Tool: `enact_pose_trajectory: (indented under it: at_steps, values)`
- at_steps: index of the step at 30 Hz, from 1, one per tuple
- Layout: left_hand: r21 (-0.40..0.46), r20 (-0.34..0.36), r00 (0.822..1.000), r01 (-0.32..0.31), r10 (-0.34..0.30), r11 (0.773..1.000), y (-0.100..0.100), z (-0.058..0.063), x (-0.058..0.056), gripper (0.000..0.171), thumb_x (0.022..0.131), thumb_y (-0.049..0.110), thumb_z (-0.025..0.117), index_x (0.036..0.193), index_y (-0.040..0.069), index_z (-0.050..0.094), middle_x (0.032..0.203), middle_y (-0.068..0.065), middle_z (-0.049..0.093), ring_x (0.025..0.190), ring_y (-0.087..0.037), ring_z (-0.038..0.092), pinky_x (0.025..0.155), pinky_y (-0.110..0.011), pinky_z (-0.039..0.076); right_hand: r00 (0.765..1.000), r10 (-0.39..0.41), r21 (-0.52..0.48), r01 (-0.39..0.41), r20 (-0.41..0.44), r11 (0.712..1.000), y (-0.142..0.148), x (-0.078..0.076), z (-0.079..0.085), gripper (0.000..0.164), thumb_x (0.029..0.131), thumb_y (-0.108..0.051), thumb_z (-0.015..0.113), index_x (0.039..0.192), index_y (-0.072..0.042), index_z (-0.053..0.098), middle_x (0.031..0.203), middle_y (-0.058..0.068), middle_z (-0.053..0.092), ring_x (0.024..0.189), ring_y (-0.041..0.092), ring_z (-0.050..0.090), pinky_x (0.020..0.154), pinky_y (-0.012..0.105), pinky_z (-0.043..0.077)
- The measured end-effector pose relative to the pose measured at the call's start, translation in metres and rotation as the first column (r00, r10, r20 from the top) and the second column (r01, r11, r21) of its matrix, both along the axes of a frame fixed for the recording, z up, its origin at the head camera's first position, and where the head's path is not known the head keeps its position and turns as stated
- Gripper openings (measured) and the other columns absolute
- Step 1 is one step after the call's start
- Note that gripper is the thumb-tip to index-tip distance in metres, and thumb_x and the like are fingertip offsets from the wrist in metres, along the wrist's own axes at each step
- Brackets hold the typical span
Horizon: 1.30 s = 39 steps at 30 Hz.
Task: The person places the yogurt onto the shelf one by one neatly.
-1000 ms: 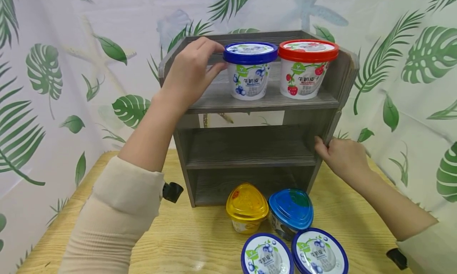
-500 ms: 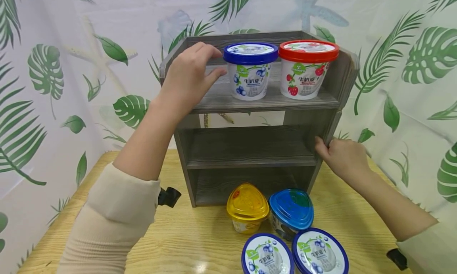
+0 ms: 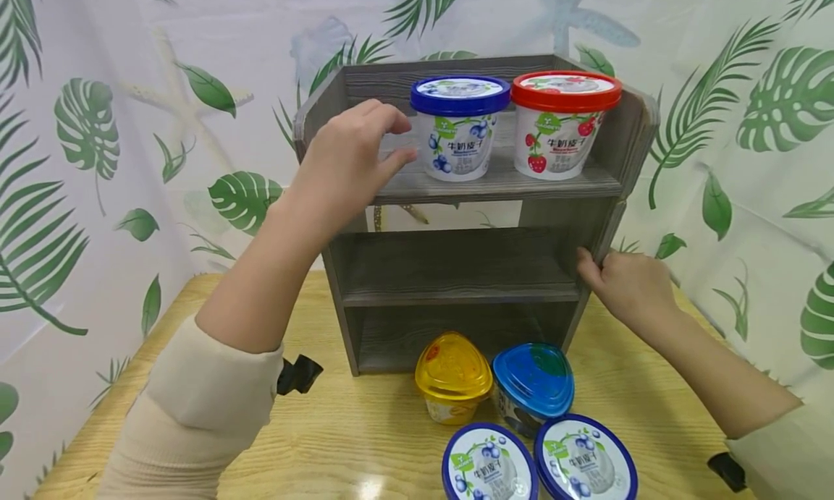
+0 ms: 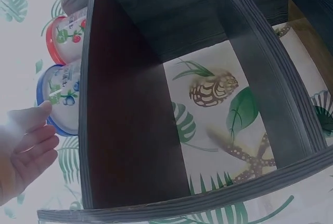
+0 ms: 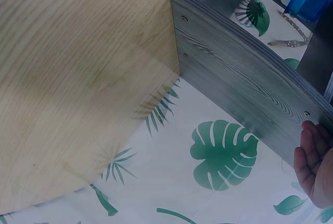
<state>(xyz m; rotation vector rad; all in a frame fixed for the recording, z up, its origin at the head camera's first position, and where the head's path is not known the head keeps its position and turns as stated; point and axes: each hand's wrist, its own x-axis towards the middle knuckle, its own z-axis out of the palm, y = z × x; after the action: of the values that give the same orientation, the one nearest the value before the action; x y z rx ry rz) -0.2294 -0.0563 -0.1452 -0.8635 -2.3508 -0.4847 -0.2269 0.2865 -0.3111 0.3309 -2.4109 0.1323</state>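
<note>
On the grey wooden shelf (image 3: 482,190), a tub with a blue lid (image 3: 460,127) and blueberry pictures stands on the top tier. Beside it, to the right, is a red-lidded strawberry tub (image 3: 564,127). My left hand (image 3: 352,149) is just left of the blueberry tub, thumb and fingers parted with nothing between them; a narrow gap shows in the head view. In the left wrist view the left hand (image 4: 34,151) overlaps that tub's lid edge. My right hand (image 3: 628,286) holds the shelf's right side panel, thumb at the front edge, fingers against the outer face (image 5: 312,151).
On the wooden table (image 3: 326,435), in front of the shelf, stand a yellow-lidded cup (image 3: 452,370) and a blue-lidded cup (image 3: 533,380). Nearer are two more blueberry tubs, one left (image 3: 489,464) and one right (image 3: 586,460). Leaf-patterned cloth (image 3: 163,254) surrounds the table.
My left hand has come away from the blueberry tub, sinking slightly, and its forearm has dropped. The tubs and my right hand keep their places.
</note>
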Motion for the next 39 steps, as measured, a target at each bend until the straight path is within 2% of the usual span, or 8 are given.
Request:
enact_pose_trajectory:
  at_steps: [6, 12, 16, 21, 25, 32, 39]
  values:
    - [0.010, 0.017, 0.999, 0.049, -0.049, 0.999, -0.003, -0.006, 0.011, 0.024, 0.090, 0.014, 0.065, 0.108, -0.001, 0.063, 0.110, -0.012, 0.064, 0.107, -0.025, 0.059, 0.097, -0.030, 0.046, 1.000, -0.004, 0.006, 0.004, 0.015, 1.000, -0.001, 0.000, 0.001, 0.063, 0.097, -0.037, 0.033, 0.039, -0.011, 0.029, 0.038, 0.000, 0.025, 0.034, 0.017, 0.025, 0.034, 0.024, 0.015]
    - [0.015, 0.019, 0.997, 0.080, -0.080, 0.997, -0.001, -0.013, 0.013, 0.023, 0.089, 0.014, 0.066, 0.108, 0.000, 0.063, 0.110, -0.011, 0.065, 0.108, -0.022, 0.058, 0.097, -0.029, 0.046, 1.000, -0.012, 0.000, 0.012, 0.029, 1.000, -0.001, 0.001, 0.001, 0.063, 0.097, -0.037, 0.034, 0.040, -0.011, 0.029, 0.038, 0.000, 0.025, 0.034, 0.017, 0.025, 0.035, 0.024, 0.015]
    - [0.020, 0.015, 0.994, 0.108, -0.109, 0.994, 0.000, -0.020, 0.015, 0.023, 0.088, 0.014, 0.067, 0.107, 0.000, 0.063, 0.108, -0.011, 0.065, 0.105, -0.023, 0.059, 0.094, -0.030, 0.048, 1.000, 0.001, 0.001, -0.001, -0.001, 1.000, -0.001, 0.000, 0.000, 0.064, 0.097, -0.039, 0.031, 0.039, -0.012, 0.028, 0.037, 0.000, 0.025, 0.034, 0.016, 0.024, 0.035, 0.024, 0.013]
    - [0.030, -0.034, 0.986, 0.164, -0.163, 0.986, 0.001, -0.029, 0.020, 0.022, 0.088, 0.013, 0.067, 0.105, 0.000, 0.065, 0.106, -0.011, 0.066, 0.102, -0.023, 0.060, 0.091, -0.031, 0.049, 1.000, 0.004, 0.002, -0.004, -0.016, 1.000, 0.000, 0.000, -0.001, 0.065, 0.097, -0.043, 0.028, 0.039, -0.012, 0.027, 0.038, 0.000, 0.024, 0.034, 0.016, 0.023, 0.035, 0.024, 0.013]
    - [0.025, -0.089, 0.973, 0.215, -0.212, 0.976, 0.002, -0.034, 0.023, 0.020, 0.087, 0.013, 0.068, 0.102, 0.000, 0.065, 0.102, -0.010, 0.067, 0.100, -0.023, 0.061, 0.091, -0.030, 0.049, 1.000, 0.008, 0.001, -0.008, -0.025, 1.000, 0.000, 0.001, 0.000, 0.067, 0.098, -0.045, 0.025, 0.040, -0.012, 0.027, 0.038, 0.000, 0.024, 0.034, 0.016, 0.023, 0.035, 0.024, 0.013]
    - [0.012, -0.090, 0.969, 0.231, -0.230, 0.973, 0.002, -0.043, 0.028, 0.018, 0.088, 0.013, 0.067, 0.101, 0.001, 0.065, 0.100, -0.009, 0.067, 0.093, -0.020, 0.062, 0.086, -0.028, 0.051, 1.000, -0.003, 0.001, 0.003, 0.007, 1.000, -0.001, 0.002, 0.001, 0.063, 0.097, -0.039, 0.032, 0.040, -0.012, 0.028, 0.038, -0.001, 0.024, 0.034, 0.016, 0.023, 0.035, 0.024, 0.013]
    - [0.006, -0.100, 0.959, 0.269, -0.267, 0.963, 0.001, -0.055, 0.025, 0.016, 0.086, 0.010, 0.069, 0.099, 0.001, 0.064, 0.098, -0.009, 0.068, 0.092, -0.020, 0.064, 0.085, -0.028, 0.052, 1.000, -0.014, -0.002, 0.014, 0.026, 1.000, -0.002, 0.002, 0.001, 0.062, 0.096, -0.037, 0.033, 0.040, -0.012, 0.028, 0.038, -0.001, 0.024, 0.034, 0.016, 0.024, 0.035, 0.024, 0.014]
